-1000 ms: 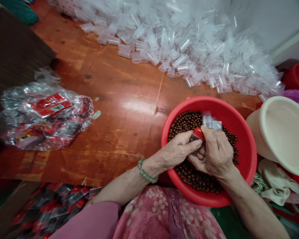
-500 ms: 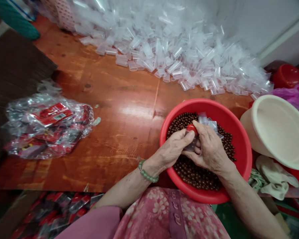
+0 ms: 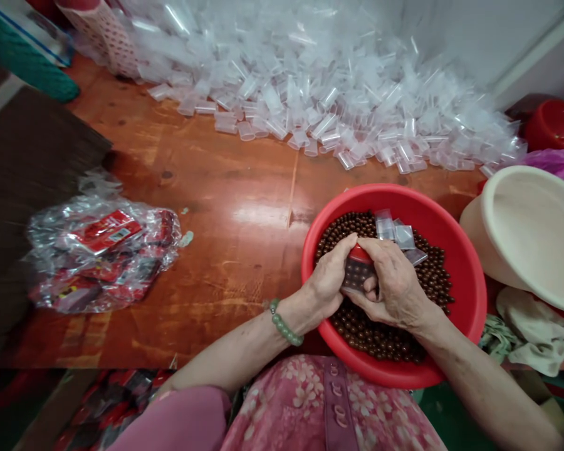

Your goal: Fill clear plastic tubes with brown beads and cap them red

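Note:
A small clear container with a red cap (image 3: 358,268) is held between both hands above a red basin (image 3: 470,285). Dark balls show through its clear wall. My left hand (image 3: 329,275) closes round its left side, with the thumb up by the cap. My right hand (image 3: 395,282) grips the other side, its fingers curled at the lower edge. Below them, brown beads (image 3: 376,341) fill the basin's bottom, and a few clear empty sleeves (image 3: 403,237) lie on the beads behind my right hand.
Clear plastic tubes (image 3: 329,119) are heaped along the back of the wooden table (image 3: 216,207). A plastic bag of red packets (image 3: 106,250) lies left. A cream tub (image 3: 493,219) and cloths (image 3: 529,332) are at the right. Red-capped packs (image 3: 108,401) lie below the table edge.
My left thumb has moved from the container's front to beside its red cap, so more of the clear wall shows. The view has shifted slightly.

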Demonstrator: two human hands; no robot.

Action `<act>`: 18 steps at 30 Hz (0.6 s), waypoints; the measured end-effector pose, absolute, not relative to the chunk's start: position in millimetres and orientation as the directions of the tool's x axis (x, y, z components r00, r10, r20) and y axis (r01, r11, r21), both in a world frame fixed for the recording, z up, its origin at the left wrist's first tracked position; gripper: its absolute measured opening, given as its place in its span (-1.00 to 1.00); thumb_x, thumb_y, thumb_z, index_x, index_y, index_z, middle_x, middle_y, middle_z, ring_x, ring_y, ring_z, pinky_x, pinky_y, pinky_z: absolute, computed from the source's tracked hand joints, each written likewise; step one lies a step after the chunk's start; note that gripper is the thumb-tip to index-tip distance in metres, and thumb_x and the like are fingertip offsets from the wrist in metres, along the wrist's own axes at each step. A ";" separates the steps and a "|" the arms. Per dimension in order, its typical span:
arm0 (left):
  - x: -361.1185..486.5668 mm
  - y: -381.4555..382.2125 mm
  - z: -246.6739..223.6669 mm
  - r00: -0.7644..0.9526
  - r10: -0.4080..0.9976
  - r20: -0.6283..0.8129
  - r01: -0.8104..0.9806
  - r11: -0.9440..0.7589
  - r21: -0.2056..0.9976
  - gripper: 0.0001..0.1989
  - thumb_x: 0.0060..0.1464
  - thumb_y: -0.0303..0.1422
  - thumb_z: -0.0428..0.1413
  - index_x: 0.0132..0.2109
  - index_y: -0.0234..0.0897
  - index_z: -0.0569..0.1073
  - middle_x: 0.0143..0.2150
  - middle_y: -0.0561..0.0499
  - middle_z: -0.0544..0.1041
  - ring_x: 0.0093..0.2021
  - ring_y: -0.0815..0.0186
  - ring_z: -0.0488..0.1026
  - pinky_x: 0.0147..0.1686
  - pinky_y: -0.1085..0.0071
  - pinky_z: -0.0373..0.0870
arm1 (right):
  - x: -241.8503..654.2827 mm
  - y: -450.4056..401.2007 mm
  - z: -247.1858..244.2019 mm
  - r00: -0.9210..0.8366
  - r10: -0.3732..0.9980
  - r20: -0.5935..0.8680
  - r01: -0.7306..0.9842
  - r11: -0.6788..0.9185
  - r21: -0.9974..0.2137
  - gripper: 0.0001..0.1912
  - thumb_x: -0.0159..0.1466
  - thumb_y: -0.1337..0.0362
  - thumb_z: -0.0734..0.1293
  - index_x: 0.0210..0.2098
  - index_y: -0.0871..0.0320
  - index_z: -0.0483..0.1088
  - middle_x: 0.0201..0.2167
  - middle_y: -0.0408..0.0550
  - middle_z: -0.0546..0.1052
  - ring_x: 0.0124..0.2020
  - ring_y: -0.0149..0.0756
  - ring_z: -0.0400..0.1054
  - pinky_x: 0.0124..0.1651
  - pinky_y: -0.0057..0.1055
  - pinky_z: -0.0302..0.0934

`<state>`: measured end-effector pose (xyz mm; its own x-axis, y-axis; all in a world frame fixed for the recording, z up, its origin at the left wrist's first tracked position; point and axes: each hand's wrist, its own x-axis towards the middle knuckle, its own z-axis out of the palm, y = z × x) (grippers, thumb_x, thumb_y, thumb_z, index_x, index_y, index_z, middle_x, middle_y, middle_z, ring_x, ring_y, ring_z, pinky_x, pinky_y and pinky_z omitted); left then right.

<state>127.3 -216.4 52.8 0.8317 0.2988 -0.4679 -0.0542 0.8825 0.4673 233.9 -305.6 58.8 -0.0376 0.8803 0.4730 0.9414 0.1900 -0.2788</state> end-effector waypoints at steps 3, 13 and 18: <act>127.0 -219.9 55.5 0.705 0.459 -0.541 -0.125 0.831 0.543 -0.69 0.20 -0.17 0.03 -0.42 -0.27 0.40 -0.67 0.14 0.38 -0.69 0.43 0.30 -0.61 0.51 0.31 | 232.2 -305.1 58.3 -0.043 0.881 0.472 0.938 0.198 -0.284 -0.35 0.24 0.16 0.37 0.24 0.27 0.16 -0.04 0.25 0.51 -0.05 0.04 0.44 -0.07 -0.08 0.36; 123.3 -222.5 57.7 0.661 0.504 -0.556 -0.003 0.743 0.670 -0.64 0.28 -0.21 -0.10 -0.40 -0.25 0.42 -0.65 0.12 0.38 -0.66 0.42 0.30 -0.62 0.51 0.29 | 229.7 -307.5 58.2 -0.088 0.867 0.490 0.952 0.219 -0.216 -0.29 0.24 0.21 0.37 0.30 0.27 0.12 -0.02 0.25 0.53 -0.04 0.04 0.45 -0.09 -0.08 0.33; 121.6 -218.2 57.4 0.835 0.300 -0.461 -0.004 0.842 0.540 -0.39 0.22 0.17 -0.11 -0.33 -0.28 0.49 -0.55 -0.01 0.47 -0.44 0.27 0.49 -0.41 0.39 0.43 | 238.8 -303.8 57.8 -0.017 0.881 0.472 0.911 0.208 -0.355 -0.31 0.24 0.11 0.41 0.26 0.23 0.16 -0.03 0.22 0.51 -0.04 0.02 0.46 -0.05 -0.07 0.39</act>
